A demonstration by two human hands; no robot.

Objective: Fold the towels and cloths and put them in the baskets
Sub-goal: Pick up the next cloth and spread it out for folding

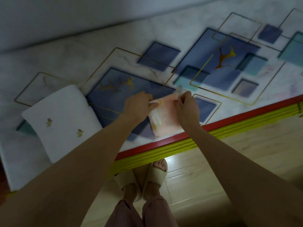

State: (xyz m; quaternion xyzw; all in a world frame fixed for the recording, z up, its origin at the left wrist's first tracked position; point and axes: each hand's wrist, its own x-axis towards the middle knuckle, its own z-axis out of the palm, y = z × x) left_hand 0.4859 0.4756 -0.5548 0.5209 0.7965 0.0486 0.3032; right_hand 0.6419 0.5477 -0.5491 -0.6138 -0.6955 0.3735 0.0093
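Note:
A small pink cloth (165,117) with a pale yellow mark lies near the table's front edge. My left hand (136,106) pinches its far left corner. My right hand (186,107) pinches its far right corner, and both hands cover the cloth's upper edge. To the left, a white towel (62,118) with two small gold embroidered figures lies folded flat on the table. No basket is in view.
The table (164,31) has a white marbled cover printed with blue and teal squares and gold outlines, and a red and yellow front edge (213,126). Below it is a pale wooden floor (229,161) with my feet in beige slippers (155,177). A wall runs behind the table.

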